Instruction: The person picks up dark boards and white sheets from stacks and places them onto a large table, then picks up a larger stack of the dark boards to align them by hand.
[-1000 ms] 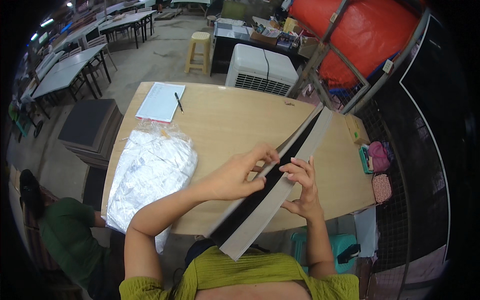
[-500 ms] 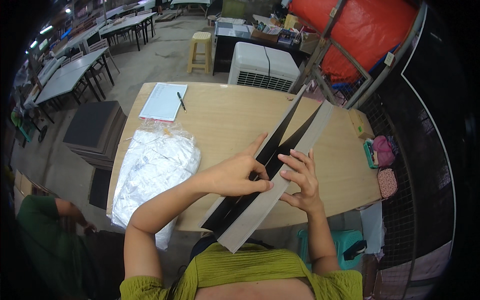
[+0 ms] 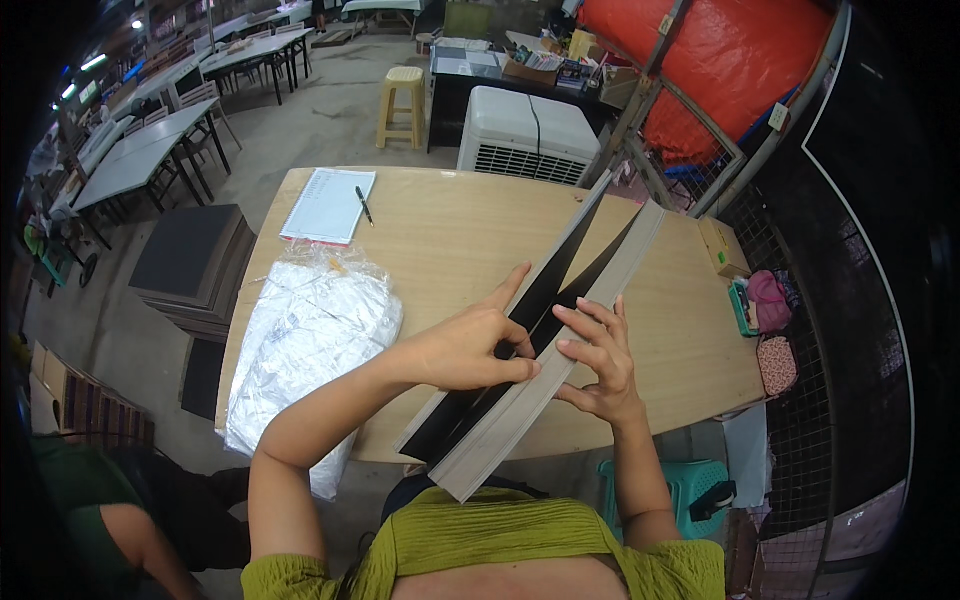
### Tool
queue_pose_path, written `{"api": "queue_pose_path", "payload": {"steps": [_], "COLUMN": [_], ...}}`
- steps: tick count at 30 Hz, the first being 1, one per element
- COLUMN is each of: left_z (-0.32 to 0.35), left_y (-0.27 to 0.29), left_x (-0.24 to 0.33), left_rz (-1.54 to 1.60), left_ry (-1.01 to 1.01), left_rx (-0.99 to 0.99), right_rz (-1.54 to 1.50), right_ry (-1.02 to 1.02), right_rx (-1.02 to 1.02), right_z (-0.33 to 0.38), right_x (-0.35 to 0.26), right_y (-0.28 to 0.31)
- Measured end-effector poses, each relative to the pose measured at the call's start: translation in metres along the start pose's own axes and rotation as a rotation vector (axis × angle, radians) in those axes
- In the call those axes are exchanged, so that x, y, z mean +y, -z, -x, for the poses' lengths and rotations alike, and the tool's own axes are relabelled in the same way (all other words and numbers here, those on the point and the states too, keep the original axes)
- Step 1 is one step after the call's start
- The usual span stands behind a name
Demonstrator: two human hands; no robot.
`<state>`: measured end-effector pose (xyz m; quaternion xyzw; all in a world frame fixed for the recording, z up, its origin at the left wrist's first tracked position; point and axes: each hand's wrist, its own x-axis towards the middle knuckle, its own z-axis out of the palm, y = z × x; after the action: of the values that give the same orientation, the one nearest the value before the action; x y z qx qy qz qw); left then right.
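A long folded board [image 3: 490,447], grey outside and black inside, is held up at a slant above the near part of the table. Its two long sides stand apart in a narrow V at the far end. My left hand [image 3: 470,348] reaches in from the left, thumb pressed on the grey side and fingers bent over the black inner faces, index finger stretched along the left side. On the right side, my right hand [image 3: 604,365] holds the board's outer grey face between spread fingers and thumb. The inside between my hands is partly hidden.
On the wooden table [image 3: 440,230] lie clear plastic bags [image 3: 315,350], a paper pad [image 3: 328,205] and a pen [image 3: 364,207]. Stacked dark boards [image 3: 190,255] stand at left. A person [image 3: 110,520] bends at lower left. A green stool [image 3: 680,490] is near right.
The person at lower left has bent lower and nearer, uncovering a stack of cartons behind. My hands and the folded board have barely moved.
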<state>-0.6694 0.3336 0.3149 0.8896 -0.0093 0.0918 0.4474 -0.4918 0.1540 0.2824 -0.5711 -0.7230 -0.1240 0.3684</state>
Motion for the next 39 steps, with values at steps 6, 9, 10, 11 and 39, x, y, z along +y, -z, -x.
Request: {"api": "queue_pose_path", "payload": {"steps": [6,9,10,11,39], "left_z": [0.0,-0.001,-0.001,-0.001,0.006], "left_y": [0.003,0.002,0.001,0.001,0.004], "left_x": [0.003,0.001,0.0,-0.001,0.01], "left_rz": [0.031,0.032,0.03,0.024,-0.092], "left_ry": [0.022,0.008,0.0,-0.012,-0.029], "left_rx": [-0.033,-0.035,-0.034,-0.026,0.009], "right_rz": [0.001,-0.003,-0.002,-0.002,-0.019], "right_ry": [0.003,0.004,0.004,0.003,0.06], "right_rx": [0.002,0.008,0.012,0.015,0.096], "right_z": [0.001,0.003,0.003,0.003,0.002], "right_x": [0.001,0.001,0.001,0.001,0.008], "right_y": [0.0,0.0,-0.001,-0.001,-0.011]}}
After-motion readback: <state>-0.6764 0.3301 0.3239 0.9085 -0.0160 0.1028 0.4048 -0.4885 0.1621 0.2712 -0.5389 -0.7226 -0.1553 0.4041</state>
